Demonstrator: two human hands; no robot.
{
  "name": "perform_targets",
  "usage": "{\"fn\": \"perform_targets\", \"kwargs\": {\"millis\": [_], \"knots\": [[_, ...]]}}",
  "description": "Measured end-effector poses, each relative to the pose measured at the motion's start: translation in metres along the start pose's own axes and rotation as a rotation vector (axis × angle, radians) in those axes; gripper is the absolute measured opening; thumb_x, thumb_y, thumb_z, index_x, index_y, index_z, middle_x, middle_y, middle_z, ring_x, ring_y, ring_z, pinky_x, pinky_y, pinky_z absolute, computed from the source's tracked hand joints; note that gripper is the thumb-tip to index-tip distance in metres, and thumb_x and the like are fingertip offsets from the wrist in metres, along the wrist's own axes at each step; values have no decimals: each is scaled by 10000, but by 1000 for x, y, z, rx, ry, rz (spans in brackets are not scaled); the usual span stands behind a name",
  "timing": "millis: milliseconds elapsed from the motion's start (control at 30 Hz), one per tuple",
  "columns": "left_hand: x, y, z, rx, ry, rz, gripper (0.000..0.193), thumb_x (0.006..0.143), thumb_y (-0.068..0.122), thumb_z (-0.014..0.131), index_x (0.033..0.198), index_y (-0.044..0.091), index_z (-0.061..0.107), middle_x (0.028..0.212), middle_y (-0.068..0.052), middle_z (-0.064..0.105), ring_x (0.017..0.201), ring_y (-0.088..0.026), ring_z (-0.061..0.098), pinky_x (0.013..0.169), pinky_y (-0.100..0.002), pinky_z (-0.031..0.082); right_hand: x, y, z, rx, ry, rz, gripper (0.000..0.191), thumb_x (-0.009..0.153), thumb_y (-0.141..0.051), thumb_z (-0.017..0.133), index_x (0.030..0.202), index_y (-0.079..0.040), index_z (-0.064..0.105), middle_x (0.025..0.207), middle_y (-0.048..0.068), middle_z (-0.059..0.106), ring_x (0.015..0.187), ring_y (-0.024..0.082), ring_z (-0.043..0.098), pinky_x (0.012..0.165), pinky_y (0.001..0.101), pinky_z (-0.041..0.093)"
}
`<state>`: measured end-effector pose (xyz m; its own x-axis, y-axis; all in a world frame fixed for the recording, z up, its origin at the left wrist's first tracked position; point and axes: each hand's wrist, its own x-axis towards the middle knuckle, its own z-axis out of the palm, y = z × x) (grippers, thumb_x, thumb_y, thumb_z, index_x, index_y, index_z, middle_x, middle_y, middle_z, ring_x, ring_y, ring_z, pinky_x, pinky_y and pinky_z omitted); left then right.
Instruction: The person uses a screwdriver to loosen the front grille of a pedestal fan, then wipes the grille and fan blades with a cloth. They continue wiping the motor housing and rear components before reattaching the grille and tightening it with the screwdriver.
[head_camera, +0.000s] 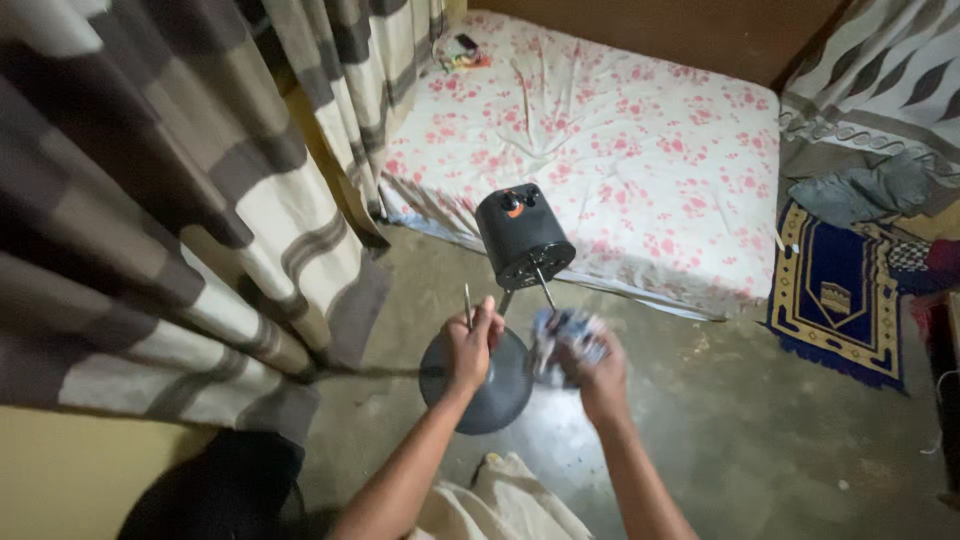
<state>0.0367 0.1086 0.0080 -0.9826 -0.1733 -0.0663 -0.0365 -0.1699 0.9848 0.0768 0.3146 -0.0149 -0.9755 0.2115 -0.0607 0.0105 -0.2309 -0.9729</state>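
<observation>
A black fan motor housing (523, 237) with two knobs and an orange mark on top stands on a thin pole above a round dark base (490, 395) on the concrete floor. A bare metal shaft juts from its front. My left hand (470, 345) grips a thin metal rod that sticks up beside the pole. My right hand (590, 365) holds a crumpled white and blue cloth (565, 335) just below the housing, touching the shaft area.
A mattress (600, 150) with a pink-flowered sheet lies on the floor behind the fan. Striped curtains (150, 200) hang at the left. A dark blue and gold rug (840, 290) and heaped clothes (865, 190) lie at the right. Pale cloth (500, 500) covers my lap.
</observation>
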Motion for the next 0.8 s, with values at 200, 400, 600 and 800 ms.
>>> {"fn": "perform_targets", "kwargs": {"millis": [200,400,600,800], "knots": [[30,0,28,179,89,-73,373,977,385,645,776,84,733,605,-8,655,530,-92,625,551,-317,479,66,-53,5,117,169,-170,477,889,-207,731,1301,-46,553,1204,100,630,1099,199,646,938,362,541],[101,35,13,474,339,674,227,997,220,717,885,23,700,789,-94,642,722,-271,627,662,-403,488,90,-60,59,-380,336,-554,434,1029,-198,709,1399,-1,595,1415,144,488,1316,271,515,1139,355,391],[162,65,28,763,12,606,339,949,316,707,1185,73,709,1155,-107,716,939,-302,710,765,-409,564,130,-94,95,-408,327,-439,467,946,-254,689,1342,-43,556,1263,125,572,1142,259,583,982,364,485],[167,52,30,685,-23,689,307,1020,316,650,1263,135,698,1267,-42,714,1039,-297,720,795,-398,574,130,-72,126,-1256,132,-932,259,873,-303,739,1050,-117,710,1200,135,655,1109,363,606,911,488,480]]}}
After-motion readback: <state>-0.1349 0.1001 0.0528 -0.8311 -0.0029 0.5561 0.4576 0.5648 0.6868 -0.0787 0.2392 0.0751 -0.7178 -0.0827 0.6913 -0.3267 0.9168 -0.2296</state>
